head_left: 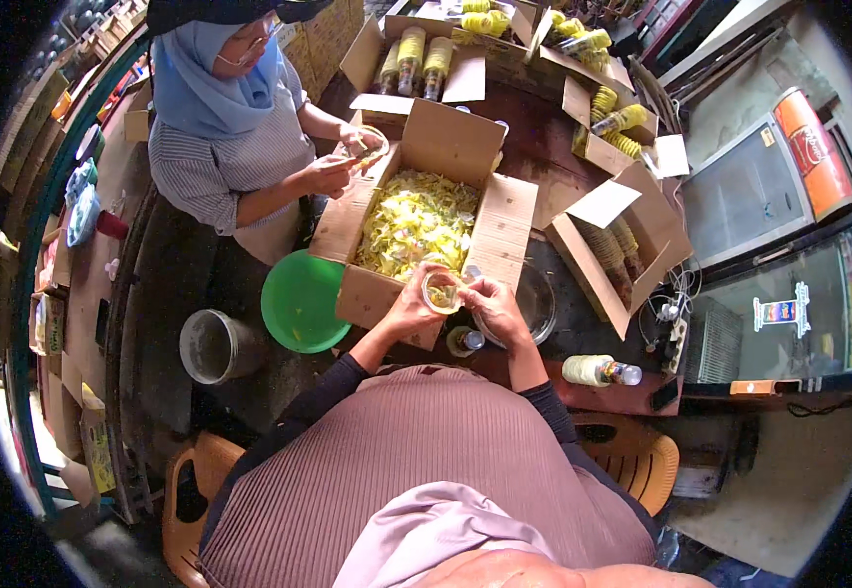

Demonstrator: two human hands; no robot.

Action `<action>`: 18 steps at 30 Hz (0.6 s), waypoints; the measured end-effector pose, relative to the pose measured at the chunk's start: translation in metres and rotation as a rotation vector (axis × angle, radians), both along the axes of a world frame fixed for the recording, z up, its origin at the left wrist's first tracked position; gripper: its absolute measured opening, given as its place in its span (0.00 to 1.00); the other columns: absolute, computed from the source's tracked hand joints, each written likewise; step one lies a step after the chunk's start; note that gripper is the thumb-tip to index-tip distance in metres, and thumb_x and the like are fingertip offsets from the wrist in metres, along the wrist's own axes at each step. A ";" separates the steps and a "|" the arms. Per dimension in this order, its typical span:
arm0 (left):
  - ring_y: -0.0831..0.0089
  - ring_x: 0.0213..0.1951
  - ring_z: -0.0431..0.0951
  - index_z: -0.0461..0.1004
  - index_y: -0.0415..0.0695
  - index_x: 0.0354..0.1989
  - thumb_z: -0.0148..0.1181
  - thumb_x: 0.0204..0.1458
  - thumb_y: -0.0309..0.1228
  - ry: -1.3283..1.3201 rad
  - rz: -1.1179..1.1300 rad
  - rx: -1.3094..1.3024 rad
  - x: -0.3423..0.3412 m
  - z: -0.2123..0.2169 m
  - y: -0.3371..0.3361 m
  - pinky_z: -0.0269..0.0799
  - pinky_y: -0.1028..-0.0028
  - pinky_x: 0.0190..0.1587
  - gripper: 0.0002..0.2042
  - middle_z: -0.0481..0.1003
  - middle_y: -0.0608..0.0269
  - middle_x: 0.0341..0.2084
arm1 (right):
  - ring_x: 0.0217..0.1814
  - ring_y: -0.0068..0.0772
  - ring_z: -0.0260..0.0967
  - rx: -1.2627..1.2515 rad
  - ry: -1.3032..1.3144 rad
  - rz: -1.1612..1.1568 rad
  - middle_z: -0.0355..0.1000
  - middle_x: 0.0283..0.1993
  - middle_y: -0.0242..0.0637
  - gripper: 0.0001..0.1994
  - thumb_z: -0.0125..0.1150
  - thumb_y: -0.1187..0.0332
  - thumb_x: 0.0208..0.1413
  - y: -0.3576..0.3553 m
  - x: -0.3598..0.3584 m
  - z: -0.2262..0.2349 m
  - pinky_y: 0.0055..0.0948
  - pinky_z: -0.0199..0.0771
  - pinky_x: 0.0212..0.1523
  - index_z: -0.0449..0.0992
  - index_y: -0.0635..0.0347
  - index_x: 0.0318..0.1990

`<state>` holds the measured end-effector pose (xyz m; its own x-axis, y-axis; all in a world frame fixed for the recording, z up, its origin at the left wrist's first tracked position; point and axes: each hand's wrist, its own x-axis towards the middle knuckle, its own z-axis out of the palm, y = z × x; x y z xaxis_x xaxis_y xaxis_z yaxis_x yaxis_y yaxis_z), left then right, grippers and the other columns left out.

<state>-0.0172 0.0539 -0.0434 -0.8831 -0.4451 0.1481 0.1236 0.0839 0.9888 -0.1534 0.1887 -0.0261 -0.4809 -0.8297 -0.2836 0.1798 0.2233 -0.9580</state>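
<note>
Close above the near flap of a cardboard box (365, 297), my left hand (408, 306) is wrapped round a small clear plastic cup (443, 292). A little yellow filling shows inside the cup. My right hand (496, 310) pinches at the cup's right rim, fingers closed; whether it also holds a small piece cannot be made out. The box is filled with small yellow-and-white packets or wrapped pieces (421, 227), too fine to tell exactly. Across the box's left side, another person (230, 127) holds a similar round cup (367, 147) in both hands.
A green basin (305, 302) and a grey bucket (218, 346) stand at left. Right of my hands sits a round clear container (534, 306); a small jar (465, 340) is below them. A yellow stacked tube (598, 370) lies at right. Open cartons (593, 284) line the table's far and right sides.
</note>
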 end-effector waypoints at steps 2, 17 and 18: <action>0.71 0.49 0.72 0.59 0.44 0.53 0.70 0.39 0.25 0.015 -0.016 0.008 -0.001 -0.010 0.002 0.68 0.71 0.52 0.32 0.72 0.60 0.42 | 0.24 0.12 0.60 -0.001 -0.038 -0.019 0.67 0.25 0.23 0.10 0.65 0.64 0.53 0.004 0.001 0.001 0.16 0.61 0.25 0.73 0.59 0.30; 0.56 0.53 0.66 0.59 0.45 0.55 0.74 0.32 0.30 0.016 0.159 -0.514 0.016 0.016 0.014 0.64 0.62 0.55 0.38 0.65 0.51 0.47 | 0.22 0.14 0.52 -0.006 0.022 0.047 0.59 0.20 0.22 0.16 0.53 0.56 0.61 0.022 0.020 -0.012 0.18 0.53 0.25 0.67 0.53 0.24; 0.53 0.55 0.62 0.61 0.47 0.53 0.73 0.30 0.30 0.007 0.197 -0.583 0.018 0.018 0.016 0.61 0.59 0.56 0.37 0.63 0.50 0.49 | 0.21 0.14 0.52 -0.016 -0.013 0.035 0.59 0.19 0.22 0.15 0.53 0.56 0.61 0.022 0.024 -0.014 0.19 0.52 0.24 0.68 0.53 0.24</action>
<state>0.0009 0.0702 -0.0253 -0.7909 -0.4432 0.4219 0.0573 0.6329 0.7721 -0.1293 0.2108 -0.0400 -0.4475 -0.8507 -0.2758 0.1841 0.2142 -0.9593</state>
